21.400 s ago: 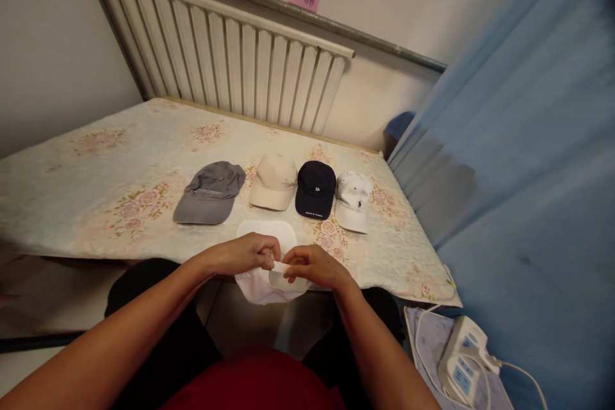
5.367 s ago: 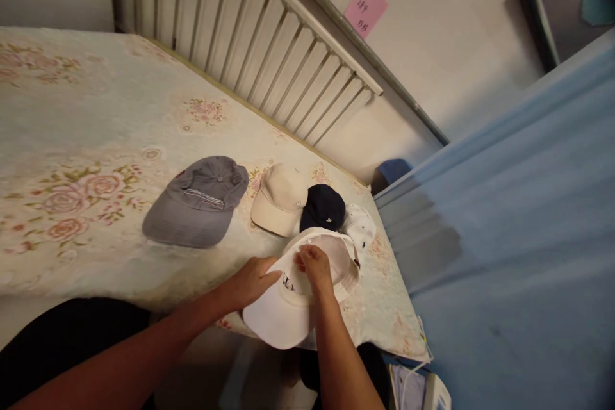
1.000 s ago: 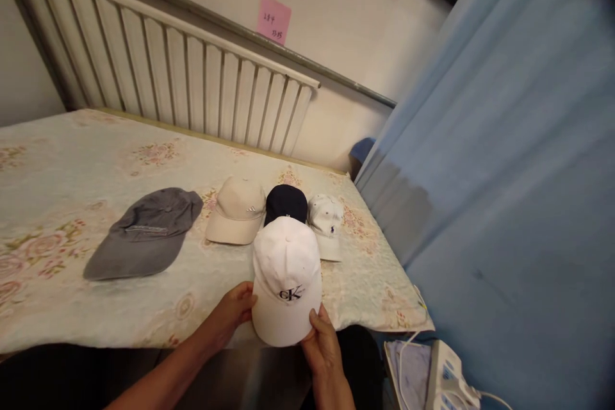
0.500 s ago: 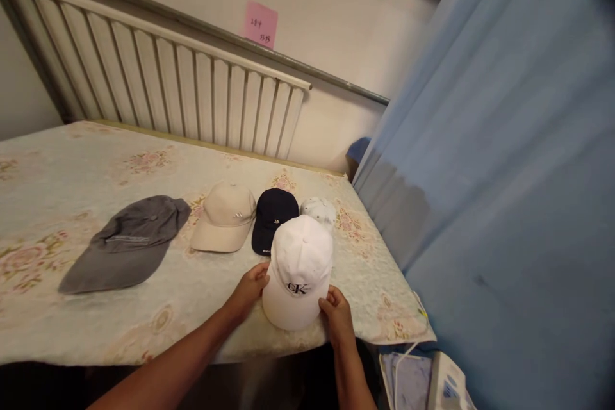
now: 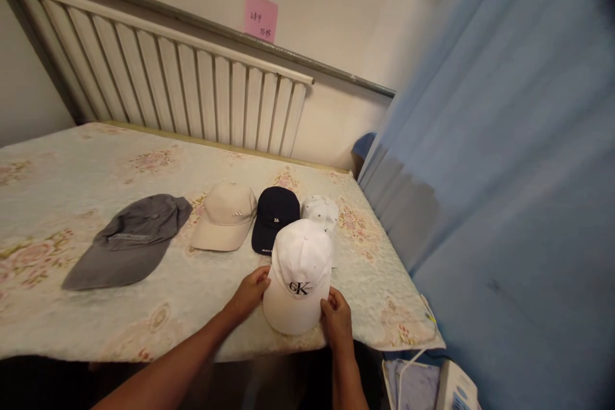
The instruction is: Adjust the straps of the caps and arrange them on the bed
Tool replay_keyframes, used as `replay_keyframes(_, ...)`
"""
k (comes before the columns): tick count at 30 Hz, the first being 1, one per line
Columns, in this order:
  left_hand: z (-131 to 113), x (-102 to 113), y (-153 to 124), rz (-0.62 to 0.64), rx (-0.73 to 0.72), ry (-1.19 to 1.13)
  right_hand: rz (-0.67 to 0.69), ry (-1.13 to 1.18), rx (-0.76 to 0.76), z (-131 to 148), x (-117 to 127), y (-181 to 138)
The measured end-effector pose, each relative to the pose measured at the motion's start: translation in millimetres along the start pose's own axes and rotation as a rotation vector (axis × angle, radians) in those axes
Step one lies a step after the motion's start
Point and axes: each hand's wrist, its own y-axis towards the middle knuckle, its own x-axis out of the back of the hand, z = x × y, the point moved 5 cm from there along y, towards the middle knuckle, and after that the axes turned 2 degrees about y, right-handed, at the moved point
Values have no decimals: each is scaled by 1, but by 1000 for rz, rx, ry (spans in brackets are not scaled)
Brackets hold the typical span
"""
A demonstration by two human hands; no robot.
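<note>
A white baseball cap (image 5: 302, 256) with black "CK" lettering is held between my hands near the bed's front edge, its brim toward me. My left hand (image 5: 254, 287) pinches the left side of the brim. On the opposite side, my right hand (image 5: 337, 312) grips the brim with thumb and fingers. Behind it lie a dark navy cap (image 5: 276, 213) and another white cap (image 5: 321, 208), both partly covered by the held one. Further left rest a beige cap (image 5: 225, 214) and a larger grey cap (image 5: 132, 240).
The caps are on a bed with a floral quilted cover (image 5: 202, 327). A white radiator (image 5: 192, 83) runs along the wall under a pipe, with a pink note (image 5: 261, 17) above. A blue curtain (image 5: 519, 160) hangs at right. Below it stands a white box (image 5: 456, 387) beside a cable.
The white cap and both hands have dropped very slightly toward the front edge. My view has shifted a little; the other caps lie as before.
</note>
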Motion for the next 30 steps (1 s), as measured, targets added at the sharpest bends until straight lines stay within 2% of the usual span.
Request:
replay_keyframes(9, -5, 0, -1, -28, -30, 60, -140, -84, 52, 11, 4, -4)
replay_keyframes(19, -9, -6, -7, 19, -74, 40, -194, -138, 100, 6, 5, -3)
replay_keyframes(25, -3, -8, -8, 60, -98, 22, -228, -145, 101, 10, 3, -7)
replay_keyframes(30, 8, -3, -15, 18, -102, 108, -247, -179, 93, 12, 3, -9)
